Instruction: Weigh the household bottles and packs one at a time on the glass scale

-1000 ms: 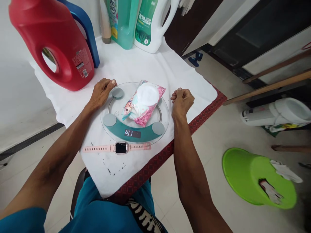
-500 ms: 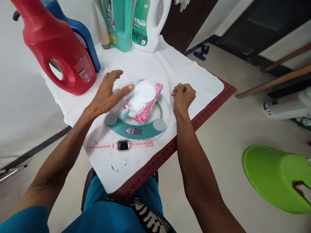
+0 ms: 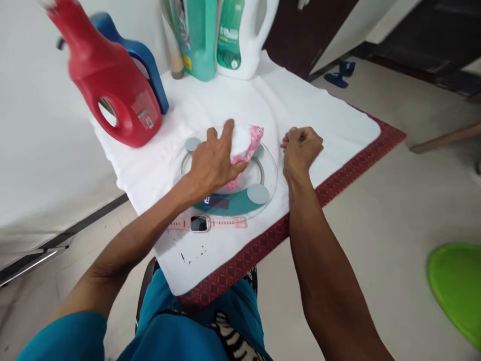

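A round glass scale (image 3: pixel 263 173) with a teal band lies on a white cloth (image 3: pixel 311 110). On it rests a pink and white wipes pack (image 3: pixel 250 140). My left hand (image 3: pixel 212 163) lies over the pack, fingers curled round its left side, hiding most of it. My right hand (image 3: pixel 300 148) is a closed fist resting on the cloth just right of the scale, with nothing visible in it. A pink smartwatch (image 3: pixel 201 223) lies flat on the cloth in front of the scale.
A red detergent jug (image 3: pixel 108 85) stands at the left, a blue jug (image 3: pixel 146 60) behind it. A teal bottle (image 3: pixel 201 40) and a white-and-green bottle (image 3: pixel 238 37) stand at the back. A green basin (image 3: pixel 456 286) lies on the floor at right.
My left hand left the scale's left rim, rose, and came down onto the wipes pack. The right fist stayed put. The view shifted left.
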`<state>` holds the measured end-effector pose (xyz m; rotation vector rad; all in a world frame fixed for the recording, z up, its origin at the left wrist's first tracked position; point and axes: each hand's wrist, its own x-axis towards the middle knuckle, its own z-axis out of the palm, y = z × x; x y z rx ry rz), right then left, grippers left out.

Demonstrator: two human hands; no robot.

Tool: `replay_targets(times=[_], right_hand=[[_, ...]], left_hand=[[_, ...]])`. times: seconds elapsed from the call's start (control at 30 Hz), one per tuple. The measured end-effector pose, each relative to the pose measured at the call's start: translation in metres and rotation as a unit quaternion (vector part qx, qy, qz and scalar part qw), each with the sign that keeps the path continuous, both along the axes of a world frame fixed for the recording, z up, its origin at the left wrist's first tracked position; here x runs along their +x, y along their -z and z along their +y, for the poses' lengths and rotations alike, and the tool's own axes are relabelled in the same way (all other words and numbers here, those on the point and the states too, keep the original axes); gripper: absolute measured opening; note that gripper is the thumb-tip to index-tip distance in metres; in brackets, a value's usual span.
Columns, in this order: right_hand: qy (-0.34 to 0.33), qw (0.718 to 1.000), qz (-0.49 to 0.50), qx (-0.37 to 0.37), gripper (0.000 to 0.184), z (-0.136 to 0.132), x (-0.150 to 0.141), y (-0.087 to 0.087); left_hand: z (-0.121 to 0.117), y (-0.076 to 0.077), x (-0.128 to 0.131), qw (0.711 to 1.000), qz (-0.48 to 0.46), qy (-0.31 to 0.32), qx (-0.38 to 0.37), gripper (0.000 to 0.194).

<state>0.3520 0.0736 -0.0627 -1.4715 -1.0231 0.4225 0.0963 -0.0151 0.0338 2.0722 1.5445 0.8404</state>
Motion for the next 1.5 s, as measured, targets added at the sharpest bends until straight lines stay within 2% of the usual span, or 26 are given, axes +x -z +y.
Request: replay_targets(times=[0.1,0.2,0.33,0.47,0.53,0.6,0.73,0.87,1.0,1.1,1.2,1.27,1.37,1.43,1.5], right_hand=[[0.016,1.000,0.004,-0.023,0.033,-0.002,-0.003,-0.005],[0.008,0.999,0.005,-0.037,0.032,-0.004,-0.004,-0.010],[0.004,0.998,0.008,-0.056,0.026,-0.007,-0.003,-0.015],[0.001,0.998,0.006,-0.062,0.024,-0.007,-0.004,-0.018],[0.003,0.998,0.006,-0.067,0.023,-0.007,-0.006,-0.021],[0.006,0.997,0.000,-0.071,0.023,-0.007,-0.007,-0.024],[0.005,0.996,-0.015,-0.091,0.025,-0.011,-0.008,-0.030],[-0.009,0.996,-0.014,-0.091,0.031,-0.013,-0.006,-0.032],[-0.019,0.995,-0.032,-0.092,0.042,-0.012,-0.004,-0.031],[-0.018,0.993,-0.058,-0.100,0.047,-0.014,-0.003,-0.029],[-0.029,0.994,-0.027,-0.103,0.053,-0.017,0.002,-0.031],[-0.046,0.995,-0.002,-0.093,0.055,-0.011,0.004,-0.042],[-0.083,0.995,-0.044,-0.026,0.049,0.020,-0.006,-0.074],[-0.139,0.986,-0.082,0.035,0.041,0.059,-0.031,-0.102],[-0.222,0.970,-0.090,0.048,0.035,0.105,-0.070,-0.125]], left_hand=[[0.000,-0.004,-0.010,1.000,-0.004,-0.007,0.012,0.086],[0.001,-0.011,-0.026,0.998,-0.055,-0.028,0.008,0.075],[-0.007,-0.032,-0.063,0.991,-0.098,-0.082,0.029,0.078],[-0.017,-0.056,-0.113,0.982,-0.022,-0.131,0.133,0.083],[-0.013,-0.061,-0.132,0.973,0.032,-0.160,0.165,0.081],[-0.002,-0.061,-0.140,0.963,0.092,-0.192,0.165,0.080],[0.031,-0.056,-0.125,0.944,0.197,-0.240,0.107,0.086],[0.057,-0.053,-0.097,0.934,0.244,-0.257,0.050,0.083],[0.076,-0.043,-0.084,0.923,0.280,-0.264,0.004,0.079],[0.086,-0.034,-0.085,0.919,0.278,-0.278,0.031,0.073],[0.086,-0.022,-0.093,0.920,0.253,-0.271,0.128,0.063],[0.078,-0.009,-0.100,0.922,0.207,-0.245,0.215,0.049],[0.060,0.014,-0.107,0.923,0.089,-0.222,0.303,0.028],[0.048,0.027,-0.107,0.935,0.006,-0.203,0.292,0.032],[0.040,0.034,-0.102,0.954,-0.061,-0.167,0.240,0.037]])
